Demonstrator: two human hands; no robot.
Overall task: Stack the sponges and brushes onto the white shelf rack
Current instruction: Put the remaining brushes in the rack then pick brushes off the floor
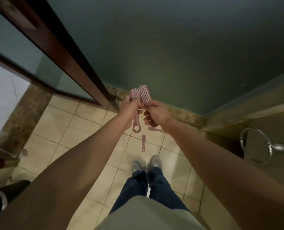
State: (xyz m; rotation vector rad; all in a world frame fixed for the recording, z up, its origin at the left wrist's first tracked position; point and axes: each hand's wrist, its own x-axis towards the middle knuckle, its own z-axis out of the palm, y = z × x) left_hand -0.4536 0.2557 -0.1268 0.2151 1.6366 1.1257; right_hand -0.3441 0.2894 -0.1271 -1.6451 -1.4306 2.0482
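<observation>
Both my arms reach forward over a tiled floor. My left hand is closed on a pink scrub brush whose looped handle hangs below the fist. My right hand grips a second pink brush, its white bristles facing me; the two brush heads touch side by side. On the floor beneath lie two more pink brushes: one pointing toward my feet, another partly hidden behind my right wrist. No white shelf rack or sponge is in view.
A dark green wall stands straight ahead. A brown-framed glass door angles in from the left. A chrome towel ring hangs on the beige wall at right. My shoes stand on the beige tiles.
</observation>
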